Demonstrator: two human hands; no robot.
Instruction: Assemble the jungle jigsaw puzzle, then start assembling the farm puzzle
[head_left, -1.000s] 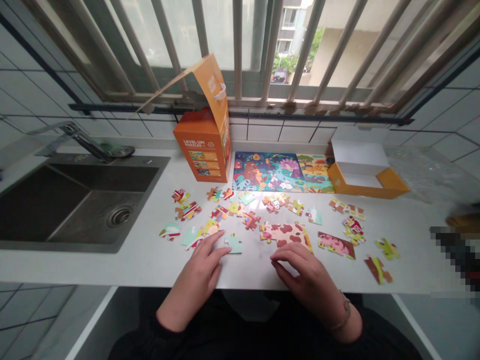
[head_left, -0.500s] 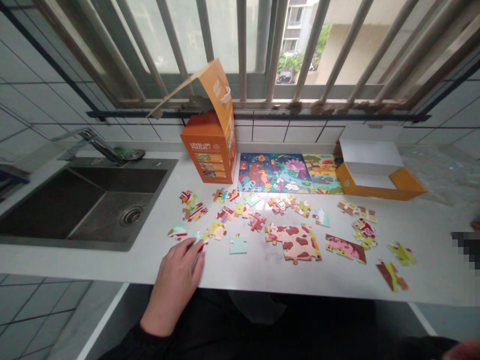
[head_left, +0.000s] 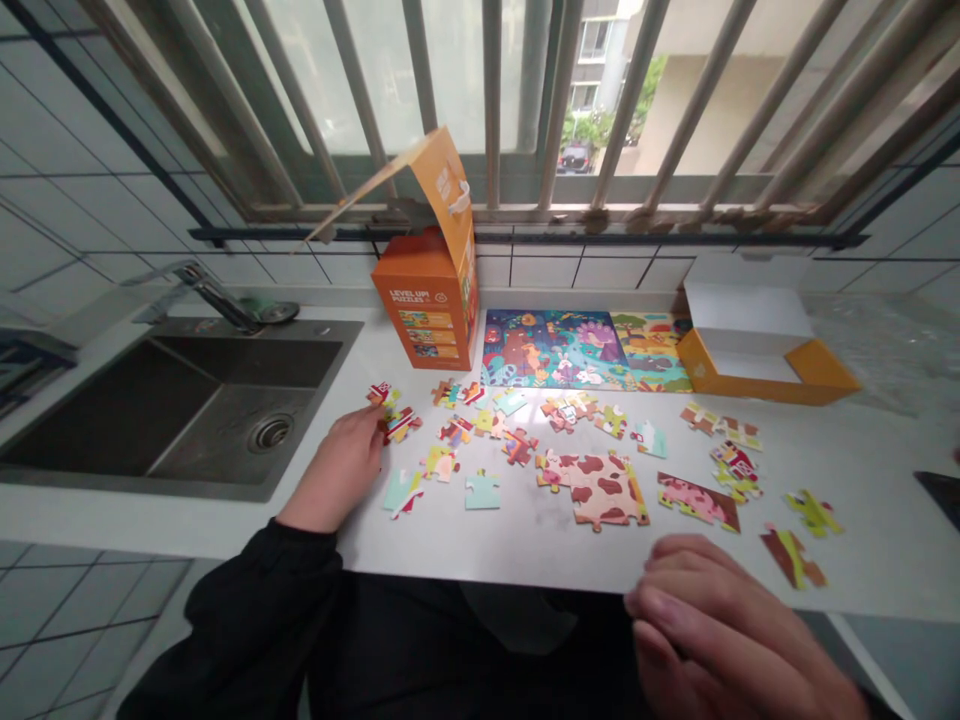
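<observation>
At the left of the loose jigsaw pieces, my left hand is low over the counter, its fingers together and bent. The fingertips touch a red-and-green puzzle piece and the striped puzzle pieces beside it; the hand hides what lies beneath. My right hand is closed above the counter's front edge, thumb against curled fingers, and I cannot see whether anything is inside. Between the hands lie a pale green piece, a joined brown-spotted cow section and a pink pig section.
An orange puzzle box stands open at the back, beside a finished animal puzzle. To its right is an open yellow box near clear plastic wrapping. A sink borders the left side.
My left hand has moved up and left, uncovering a red-and-green piece near the pale one. My right hand has come in from the lower right corner, fingers curled.
</observation>
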